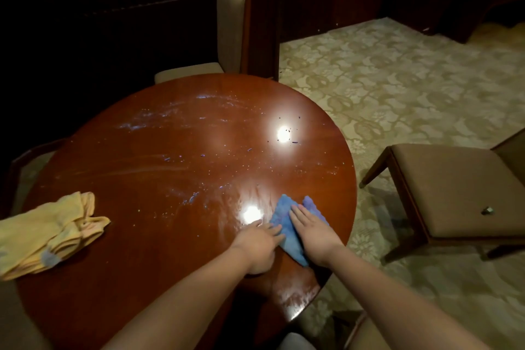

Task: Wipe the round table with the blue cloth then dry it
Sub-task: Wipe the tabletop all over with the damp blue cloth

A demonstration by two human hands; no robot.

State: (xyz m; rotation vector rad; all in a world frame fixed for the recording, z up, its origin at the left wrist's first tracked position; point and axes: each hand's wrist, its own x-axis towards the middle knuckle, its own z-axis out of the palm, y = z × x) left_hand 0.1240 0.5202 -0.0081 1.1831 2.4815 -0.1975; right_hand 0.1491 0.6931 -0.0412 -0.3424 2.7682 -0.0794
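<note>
Nearest the camera, the right hand (311, 229) lies flat with straight fingers on the blue cloth (289, 224), which sits near the right edge of the round table (159, 185), while the left hand (260, 241) rests beside it with fingers extended, their tips touching the cloth's left edge. Further left a crumpled yellow cloth (48, 236) lies at the table's left rim, and streaks and dark specks mark the glossy top. Beyond stand an upholstered chair (230, 25) and, to the right on patterned carpet (397, 88), a brown cushioned stool (454, 190).
</note>
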